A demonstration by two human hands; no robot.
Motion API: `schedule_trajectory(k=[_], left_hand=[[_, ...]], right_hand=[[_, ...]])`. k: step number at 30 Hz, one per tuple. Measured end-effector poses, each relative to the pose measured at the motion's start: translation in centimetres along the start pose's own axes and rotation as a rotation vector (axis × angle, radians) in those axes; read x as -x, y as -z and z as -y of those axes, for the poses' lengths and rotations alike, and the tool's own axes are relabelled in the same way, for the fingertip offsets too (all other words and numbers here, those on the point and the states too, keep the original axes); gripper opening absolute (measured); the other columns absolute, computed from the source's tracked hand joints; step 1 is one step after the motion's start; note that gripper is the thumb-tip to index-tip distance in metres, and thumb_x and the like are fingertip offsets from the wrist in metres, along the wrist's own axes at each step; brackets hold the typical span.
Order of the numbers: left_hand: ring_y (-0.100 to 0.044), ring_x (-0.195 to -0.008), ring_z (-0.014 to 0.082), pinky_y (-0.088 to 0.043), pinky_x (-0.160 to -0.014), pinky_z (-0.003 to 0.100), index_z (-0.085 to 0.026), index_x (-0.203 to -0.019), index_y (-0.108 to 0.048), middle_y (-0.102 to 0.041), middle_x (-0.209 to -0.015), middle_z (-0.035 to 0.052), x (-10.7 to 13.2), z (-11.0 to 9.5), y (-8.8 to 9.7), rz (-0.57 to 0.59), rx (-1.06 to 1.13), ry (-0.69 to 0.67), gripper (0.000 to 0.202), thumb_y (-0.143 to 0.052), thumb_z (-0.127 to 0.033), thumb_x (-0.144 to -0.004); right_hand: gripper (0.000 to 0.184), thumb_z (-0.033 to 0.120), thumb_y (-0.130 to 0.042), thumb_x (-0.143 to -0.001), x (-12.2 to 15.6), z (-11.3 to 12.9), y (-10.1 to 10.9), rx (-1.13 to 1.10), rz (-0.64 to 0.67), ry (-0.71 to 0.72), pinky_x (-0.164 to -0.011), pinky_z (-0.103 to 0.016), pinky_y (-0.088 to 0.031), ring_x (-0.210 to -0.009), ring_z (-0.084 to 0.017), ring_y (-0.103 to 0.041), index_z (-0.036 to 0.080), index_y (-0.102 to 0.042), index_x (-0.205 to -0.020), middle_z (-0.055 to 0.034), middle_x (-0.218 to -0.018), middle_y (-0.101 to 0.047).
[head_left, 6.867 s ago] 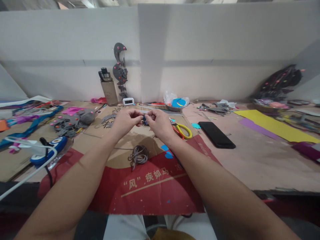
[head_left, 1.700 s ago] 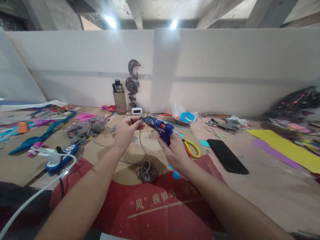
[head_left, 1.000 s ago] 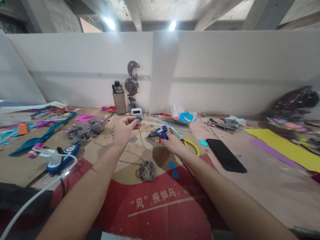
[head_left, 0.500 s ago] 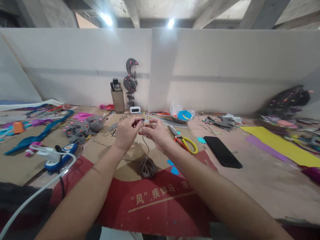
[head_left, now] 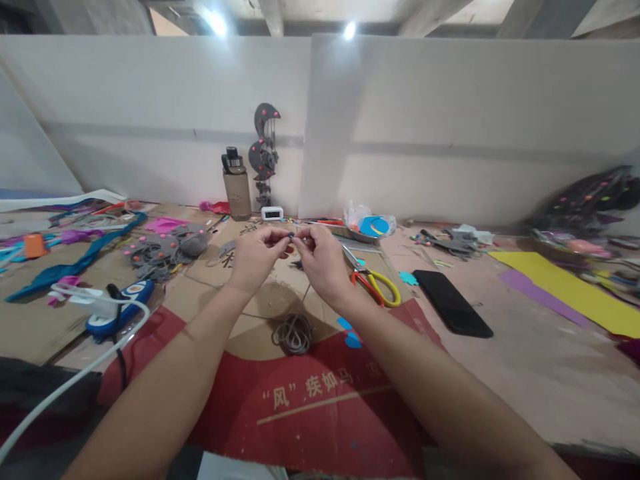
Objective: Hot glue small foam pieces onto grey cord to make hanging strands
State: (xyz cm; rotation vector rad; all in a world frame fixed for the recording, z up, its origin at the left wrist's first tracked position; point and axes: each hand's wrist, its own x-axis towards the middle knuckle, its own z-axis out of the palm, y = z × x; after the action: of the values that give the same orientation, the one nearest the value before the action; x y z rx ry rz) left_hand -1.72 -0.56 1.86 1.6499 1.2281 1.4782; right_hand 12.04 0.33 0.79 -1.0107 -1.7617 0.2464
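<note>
Standing behind the seated person, I see the left hand [head_left: 255, 257] and the right hand [head_left: 323, 263] meet fingertip to fingertip above the cardboard. Thumbs and forefingers are closed in a tight pinch on a small dark piece [head_left: 291, 235], and the other fingers are curled loosely; the piece is too small for me to make out. A grey cord [head_left: 293, 331] drops from the pinch to a loose coil on the red cardboard sheet [head_left: 320, 407], just below the wrists. Two blue teardrop cut-outs [head_left: 350, 332] lie just beside the coil on its right. The yellow-handled scissors [head_left: 376, 285] sit near the right wrist, and the black phone [head_left: 453, 303] lies beyond them at an angle. The widest bare stretch of tabletop runs from the phone to the yellow sheet [head_left: 565, 283]. The left side is crowded: a grey felt pile [head_left: 160, 250], a blue-and-white power strip [head_left: 120, 310] and a white cable [head_left: 75, 380] running toward the near edge. At the back, the water bottle [head_left: 237, 183], the small white clock [head_left: 272, 213] and the bowl of blue pieces [head_left: 371, 227] line the foot of the white partition [head_left: 425, 133].
</note>
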Motion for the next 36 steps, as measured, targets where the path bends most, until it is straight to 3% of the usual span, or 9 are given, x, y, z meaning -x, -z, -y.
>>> schedule_trajectory(k=[9,30,36], left_hand=[[-0.069,-0.064,0.0162,-0.057,-0.060,0.027,-0.013,-0.089,-0.061,-0.069,-0.076,0.0058,-0.21,0.42,-0.14,0.027,0.110,0.010,0.026,-0.071,-0.030,-0.072],[-0.065,-0.060,0.0133,-0.053,-0.058,0.024,-0.015,-0.078,-0.065,-0.068,-0.071,0.0049,0.11,-0.22,-0.12,0.016,0.018,0.012,0.017,-0.067,-0.030,-0.071],[-0.058,-0.055,0.0103,-0.047,-0.052,0.021,-0.016,-0.074,-0.064,-0.063,-0.065,0.0017,0.02,0.02,0.04,0.029,-0.078,-0.015,0.012,-0.064,-0.028,-0.072]], right_hand=[[0.010,0.024,-0.048,-0.088,-0.17,-0.60,0.40,0.093,-0.041,0.095,-0.071,-0.029,-0.038,-0.078,-0.016,-0.051,0.019,-0.053,-0.081,-0.0046,-0.084,-0.058],[0.013,0.026,-0.047,-0.090,0.05,-0.17,0.69,0.228,-0.010,0.144,-0.074,-0.031,-0.040,-0.084,-0.018,-0.053,0.019,-0.057,-0.084,-0.0065,-0.089,-0.058],[0.015,0.026,-0.048,-0.090,0.12,-0.13,0.60,0.211,0.006,0.138,-0.074,-0.030,-0.041,-0.085,-0.019,-0.054,0.019,-0.061,-0.087,-0.0072,-0.091,-0.059]])
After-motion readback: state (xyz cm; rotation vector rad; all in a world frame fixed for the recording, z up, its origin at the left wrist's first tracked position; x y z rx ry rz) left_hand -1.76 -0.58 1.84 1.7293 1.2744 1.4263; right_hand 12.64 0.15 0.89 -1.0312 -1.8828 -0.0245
